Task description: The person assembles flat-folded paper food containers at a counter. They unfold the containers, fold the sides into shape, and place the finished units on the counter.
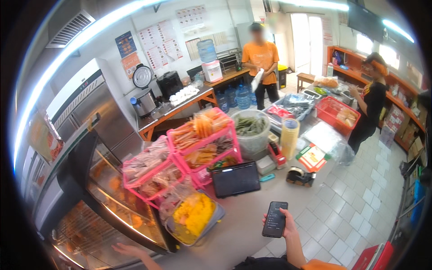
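A black smartphone (pixel 274 219) with a lit dark screen is held upright in my right hand (pixel 289 226), fingers wrapped round its edges, over the near side of the grey counter (pixel 245 213). Low on the left, my left hand (pixel 128 250) is slightly blurred, its fingers stretched out and holding nothing. It is nearest to a glass-fronted display case (pixel 119 202) with fried food on racks; whether it touches the case I cannot tell. A bin of yellow food (pixel 192 217) stands between my hands, beside pink baskets (pixel 202 130) of packed snacks. Beyond the phone lies a black tablet (pixel 236 178).
A tape dispenser (pixel 300 177), a tall roll stack (pixel 289 137) and a tub of green packets (pixel 252 135) stand farther along. Red crate (pixel 337 112) sits at the far end. One person (pixel 260 58) holds something white; another (pixel 375 94) works at the right.
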Motion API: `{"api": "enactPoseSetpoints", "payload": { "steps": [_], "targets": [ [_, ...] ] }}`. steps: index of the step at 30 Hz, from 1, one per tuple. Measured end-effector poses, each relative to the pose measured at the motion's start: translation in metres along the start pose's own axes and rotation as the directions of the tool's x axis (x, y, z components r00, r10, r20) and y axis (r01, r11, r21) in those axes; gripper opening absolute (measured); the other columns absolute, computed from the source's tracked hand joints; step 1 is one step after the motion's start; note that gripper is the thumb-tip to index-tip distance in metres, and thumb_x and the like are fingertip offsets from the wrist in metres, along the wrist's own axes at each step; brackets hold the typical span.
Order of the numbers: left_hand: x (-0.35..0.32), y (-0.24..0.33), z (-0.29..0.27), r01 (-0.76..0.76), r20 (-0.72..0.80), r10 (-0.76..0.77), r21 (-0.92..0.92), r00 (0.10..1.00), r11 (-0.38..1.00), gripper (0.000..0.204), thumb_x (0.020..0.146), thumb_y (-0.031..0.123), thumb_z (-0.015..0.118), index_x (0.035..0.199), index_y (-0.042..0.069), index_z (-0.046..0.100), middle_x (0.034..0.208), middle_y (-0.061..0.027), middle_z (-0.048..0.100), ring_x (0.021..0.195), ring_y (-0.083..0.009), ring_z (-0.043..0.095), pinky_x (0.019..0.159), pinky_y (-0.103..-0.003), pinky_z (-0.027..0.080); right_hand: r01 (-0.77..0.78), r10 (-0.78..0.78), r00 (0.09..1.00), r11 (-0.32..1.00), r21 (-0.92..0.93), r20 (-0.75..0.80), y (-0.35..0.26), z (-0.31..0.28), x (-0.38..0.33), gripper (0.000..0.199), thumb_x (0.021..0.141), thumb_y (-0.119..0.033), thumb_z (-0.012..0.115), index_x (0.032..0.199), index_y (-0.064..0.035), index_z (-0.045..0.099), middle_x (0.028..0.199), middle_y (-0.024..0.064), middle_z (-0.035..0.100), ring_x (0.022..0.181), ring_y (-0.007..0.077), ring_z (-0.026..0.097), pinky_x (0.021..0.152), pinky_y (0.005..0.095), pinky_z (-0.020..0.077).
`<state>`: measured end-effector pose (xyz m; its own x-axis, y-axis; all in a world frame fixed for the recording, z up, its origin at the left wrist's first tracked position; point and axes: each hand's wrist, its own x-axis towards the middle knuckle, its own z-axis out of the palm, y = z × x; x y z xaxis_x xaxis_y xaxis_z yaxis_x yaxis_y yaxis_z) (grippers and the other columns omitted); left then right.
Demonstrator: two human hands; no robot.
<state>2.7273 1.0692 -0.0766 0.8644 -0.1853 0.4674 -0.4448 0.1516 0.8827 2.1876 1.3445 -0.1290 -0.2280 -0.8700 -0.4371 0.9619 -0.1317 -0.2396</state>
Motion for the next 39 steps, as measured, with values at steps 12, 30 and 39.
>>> {"api": "enactPoseSetpoints", "payload": {
  "steps": [12,30,39],
  "targets": [
    [-0.565,0.137,-0.133,0.595,0.95,-0.191,0.305,-0.249,0.743,0.042,0.093,0.037,0.052,0.116,0.002,0.049,0.116,-0.0102,0.049,0.111,-0.0197,0.044,0.096,-0.034,0.033,0.409,-0.401,0.86,0.911,-0.043,-0.315,-0.256,-0.165,-0.165,0.055,0.08,-0.036,0.059,0.118,0.0009,0.044,0.104,0.0224,0.061,0.091,0.0408,0.062,0.084,0.0552,0.0492],
    [-0.7,0.292,-0.084,0.326,0.29,0.461,-0.41,-0.839,0.852,0.044,0.076,0.044,0.075,0.061,0.006,0.058,0.06,-0.0039,0.054,0.062,-0.0155,0.052,0.059,-0.029,0.04,0.13,-0.135,0.991,0.965,-0.229,-0.005,-0.363,-0.085,-0.012,0.051,0.093,-0.032,0.048,0.13,0.0031,0.045,0.123,0.0219,0.057,0.111,0.0336,0.058,0.097,0.0446,0.0462],
    [-0.616,0.277,-0.05,0.087,0.779,0.217,-0.205,-0.588,0.975,0.042,0.066,0.04,0.084,0.065,0.005,0.06,0.054,-0.0031,0.052,0.051,-0.0111,0.048,0.05,-0.027,0.039,0.043,-0.448,0.894,0.094,-0.995,-0.004,-0.422,-0.1,0.142,0.047,0.086,-0.043,0.065,0.098,0.003,0.065,0.081,0.0073,0.067,0.072,0.0121,0.063,0.065,0.0263,0.0494]
  ]
}}
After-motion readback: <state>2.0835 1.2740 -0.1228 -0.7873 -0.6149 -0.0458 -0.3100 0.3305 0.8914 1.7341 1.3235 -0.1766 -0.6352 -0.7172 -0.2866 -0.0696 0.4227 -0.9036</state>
